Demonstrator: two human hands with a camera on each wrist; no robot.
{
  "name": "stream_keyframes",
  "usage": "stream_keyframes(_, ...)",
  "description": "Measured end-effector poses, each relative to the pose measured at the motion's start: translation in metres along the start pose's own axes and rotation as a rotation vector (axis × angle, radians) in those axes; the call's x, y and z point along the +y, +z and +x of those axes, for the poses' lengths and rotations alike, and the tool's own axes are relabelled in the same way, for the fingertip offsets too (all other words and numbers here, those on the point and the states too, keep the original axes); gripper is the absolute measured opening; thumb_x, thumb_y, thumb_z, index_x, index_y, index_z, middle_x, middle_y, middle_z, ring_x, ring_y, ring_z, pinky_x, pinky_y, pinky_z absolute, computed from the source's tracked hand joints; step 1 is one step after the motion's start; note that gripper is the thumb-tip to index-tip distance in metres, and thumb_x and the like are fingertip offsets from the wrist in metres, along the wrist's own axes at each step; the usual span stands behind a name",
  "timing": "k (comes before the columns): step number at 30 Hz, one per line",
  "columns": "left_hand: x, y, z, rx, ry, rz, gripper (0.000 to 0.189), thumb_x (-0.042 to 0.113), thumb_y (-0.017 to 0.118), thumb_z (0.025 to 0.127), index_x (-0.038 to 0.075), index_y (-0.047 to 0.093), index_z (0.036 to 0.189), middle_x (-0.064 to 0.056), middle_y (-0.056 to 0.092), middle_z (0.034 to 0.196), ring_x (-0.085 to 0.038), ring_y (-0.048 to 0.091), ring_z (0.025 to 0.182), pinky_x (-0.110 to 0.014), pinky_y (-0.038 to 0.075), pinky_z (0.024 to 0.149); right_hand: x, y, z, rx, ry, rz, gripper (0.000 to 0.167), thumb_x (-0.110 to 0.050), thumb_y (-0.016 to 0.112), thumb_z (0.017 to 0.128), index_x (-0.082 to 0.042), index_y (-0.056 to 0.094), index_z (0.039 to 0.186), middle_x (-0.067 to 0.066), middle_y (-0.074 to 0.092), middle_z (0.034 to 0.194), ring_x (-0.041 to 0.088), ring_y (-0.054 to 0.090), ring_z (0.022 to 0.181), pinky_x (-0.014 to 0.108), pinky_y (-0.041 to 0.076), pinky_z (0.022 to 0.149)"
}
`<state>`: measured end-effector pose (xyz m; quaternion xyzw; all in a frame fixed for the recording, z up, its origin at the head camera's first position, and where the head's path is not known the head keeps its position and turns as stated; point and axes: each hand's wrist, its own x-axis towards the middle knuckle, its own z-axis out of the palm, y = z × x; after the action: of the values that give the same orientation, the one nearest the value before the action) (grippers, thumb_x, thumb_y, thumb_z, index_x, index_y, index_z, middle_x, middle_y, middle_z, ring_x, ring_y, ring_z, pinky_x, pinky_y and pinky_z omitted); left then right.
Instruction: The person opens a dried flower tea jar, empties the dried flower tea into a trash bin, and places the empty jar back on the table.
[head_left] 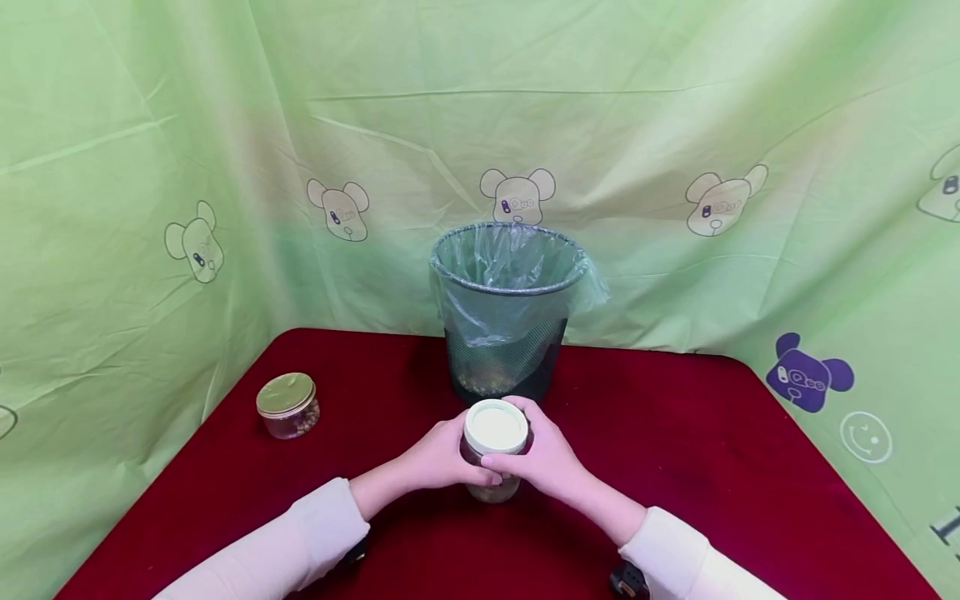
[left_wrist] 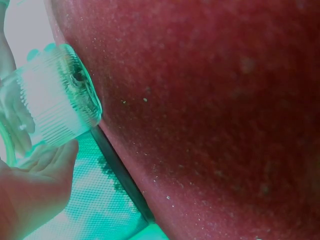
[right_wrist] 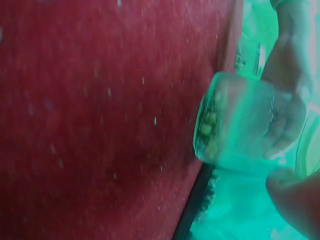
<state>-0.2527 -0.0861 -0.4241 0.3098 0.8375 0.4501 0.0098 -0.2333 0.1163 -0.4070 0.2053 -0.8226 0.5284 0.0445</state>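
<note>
Both hands hold a clear ribbed jar [left_wrist: 55, 100] with a white lid [head_left: 496, 426], in front of the mesh bin. My left hand [head_left: 442, 454] grips its left side, the thumb across the front. From the right, my right hand [head_left: 551, 458] wraps round the jar, its thumb just under the lid. Small yellowish-green pieces [right_wrist: 207, 125] lie at the jar's bottom in the right wrist view. The far fingers are partly hidden behind the jar in the head view.
Behind the jar stands a black mesh bin [head_left: 502, 371] lined with a clear plastic bag [head_left: 510, 312]. A second jar [head_left: 288, 406] with a gold-coloured lid and small round pieces inside sits at the left of the red-covered table [head_left: 675, 450]. Green cloth [head_left: 615, 125] hangs behind.
</note>
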Motion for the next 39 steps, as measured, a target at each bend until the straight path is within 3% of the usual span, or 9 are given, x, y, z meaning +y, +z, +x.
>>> stream_keyframes(8,-0.001,0.001,0.001,-0.003,-0.017,0.010,0.077,0.038,0.088,0.067,0.018,0.050,0.131,0.010,0.063,0.112,-0.005,0.058,0.101,-0.028,0.048,0.086,0.008,-0.012,0.010,-0.164,-0.085,0.084,0.073,-0.020,0.085,0.073,-0.008,0.047,0.134,0.005,0.058,0.123,0.022,0.054,0.111,0.031,0.044,0.094)
stream_keyframes(16,0.000,0.000,0.000,-0.006,-0.010,0.008,0.078,0.036,0.088,0.067,0.016,0.049,0.132,0.009,0.063,0.112,-0.005,0.059,0.101,-0.028,0.049,0.086,0.008,-0.012,0.008,-0.169,-0.061,0.121,0.081,-0.016,0.084,0.074,-0.001,0.039,0.140,0.010,0.054,0.128,0.025,0.052,0.116,0.029,0.044,0.095)
stream_keyframes(20,0.000,0.000,0.000,-0.008,-0.011,0.006,0.078,0.037,0.087,0.068,0.016,0.049,0.132,0.009,0.063,0.113,-0.005,0.059,0.101,-0.028,0.049,0.086,0.006,-0.007,0.002,-0.109,-0.010,0.140,0.084,-0.014,0.084,0.073,0.000,0.037,0.141,0.011,0.054,0.128,0.024,0.053,0.115,0.028,0.043,0.095)
stream_keyframes(29,-0.002,0.000,0.001,-0.013,0.008,-0.005,0.081,0.038,0.088,0.068,0.018,0.048,0.135,0.011,0.062,0.116,-0.006,0.058,0.104,-0.029,0.048,0.089,-0.009,0.015,-0.011,0.120,0.117,0.166,0.079,-0.018,0.087,0.070,-0.004,0.044,0.134,0.008,0.055,0.124,0.019,0.055,0.110,0.033,0.044,0.094)
stream_keyframes(34,-0.002,0.000,0.000,-0.003,0.012,0.020,0.078,0.034,0.087,0.068,0.016,0.049,0.134,0.009,0.062,0.116,-0.006,0.058,0.103,-0.029,0.048,0.088,-0.014,0.025,-0.014,0.193,0.150,0.075,0.085,-0.031,0.089,0.067,-0.006,0.043,0.134,0.006,0.056,0.125,0.020,0.054,0.112,0.040,0.042,0.095)
stream_keyframes(39,-0.002,0.000,0.000,0.007,0.015,0.024,0.076,0.031,0.087,0.068,0.014,0.050,0.133,0.005,0.063,0.116,-0.007,0.059,0.102,-0.029,0.049,0.088,-0.015,0.030,-0.015,0.225,0.162,0.029,0.090,-0.033,0.090,0.065,-0.005,0.041,0.135,0.007,0.055,0.125,0.022,0.053,0.112,0.042,0.041,0.094)
